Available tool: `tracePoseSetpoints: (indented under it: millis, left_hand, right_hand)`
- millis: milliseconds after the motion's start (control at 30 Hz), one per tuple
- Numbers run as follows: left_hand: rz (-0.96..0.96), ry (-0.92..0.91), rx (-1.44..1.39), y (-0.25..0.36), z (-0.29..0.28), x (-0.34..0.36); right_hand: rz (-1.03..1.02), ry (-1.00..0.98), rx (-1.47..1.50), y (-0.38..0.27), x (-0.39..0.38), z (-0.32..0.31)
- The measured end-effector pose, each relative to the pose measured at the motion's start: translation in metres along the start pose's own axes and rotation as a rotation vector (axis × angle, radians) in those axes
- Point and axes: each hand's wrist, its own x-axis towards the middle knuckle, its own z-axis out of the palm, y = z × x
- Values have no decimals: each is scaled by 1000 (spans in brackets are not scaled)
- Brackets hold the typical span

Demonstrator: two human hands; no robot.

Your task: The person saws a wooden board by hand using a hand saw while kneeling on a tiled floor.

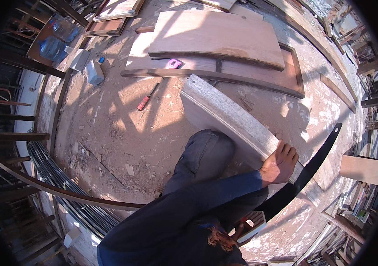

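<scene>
My left hand [280,163], at the end of a dark blue sleeve reaching across from the lower left, grips the near end of a long board [231,117] with a whitish, worn edge. The board lies slanted beside my bent knee [213,150]. My right hand [238,231], low in the picture and partly in shadow, is closed on the pale handle of a handsaw [315,165]. The saw's long black blade points up to the right, its toothed edge toward the board's near end. Whether the teeth touch the wood I cannot tell.
Ahead lie wooden panels [215,37] with a purple tape measure [173,64] on them. A red-handled screwdriver [144,103] lies on the dusty ground. Black rods [65,181] are bundled at left, near large plastic bottles [52,48]. Lumber [337,93] lines the right.
</scene>
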Motion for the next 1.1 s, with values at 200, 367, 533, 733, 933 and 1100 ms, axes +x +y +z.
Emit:
tracePoseSetpoints:
  millis: [200, 367, 533, 733, 933, 1100]
  left_hand:
    - [-28, 120, -3, -6, 39, 11]
    - [-123, 287, -30, -2, 43, 25]
    - [-128, 299, 107, 12, 89, 62]
    - [-175, 54, -28, -5, 93, 78]
    - [-196, 110, 57, -18, 103, 80]
    - [-132, -2, -126, -24, 101, 84]
  right_hand:
    - [-75, -70, -21, 4, 25, -5]
    - [-133, -143, -105, 8, 48, -35]
    - [-203, -199, -110, 7, 65, -47]
    - [-227, -226, -96, 18, 75, -42]
    - [-201, -164, -56, 15, 71, -24]
    - [-121, -18, 9, 19, 64, -4]
